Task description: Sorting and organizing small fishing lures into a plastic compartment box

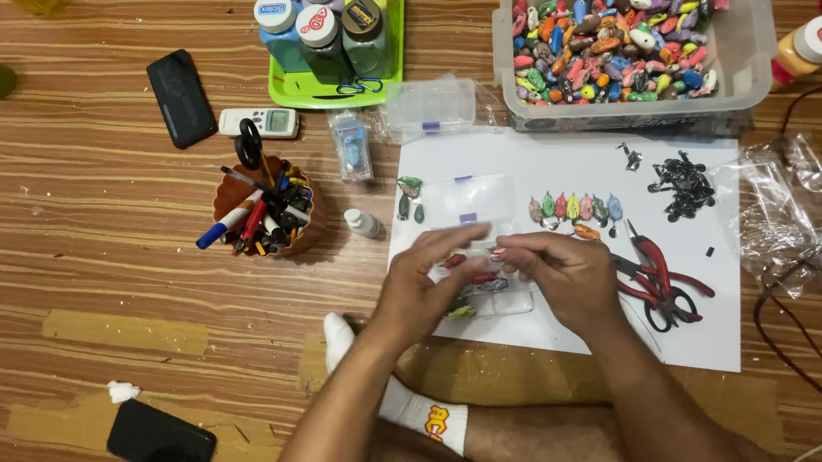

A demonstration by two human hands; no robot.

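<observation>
A small clear plastic box [476, 289] is gripped between the left hand [424, 282] and right hand [566, 274], fingers curled closed around it, over a white sheet [568, 159]. Red pliers [656, 278] are seen at 3 o'clock, a tub of painted lures [623, 42] at 1 o'clock.

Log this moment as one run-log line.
left hand: on small clear box | right hand: on same box | red pliers: beside right hand | white sheet: underneath
</observation>
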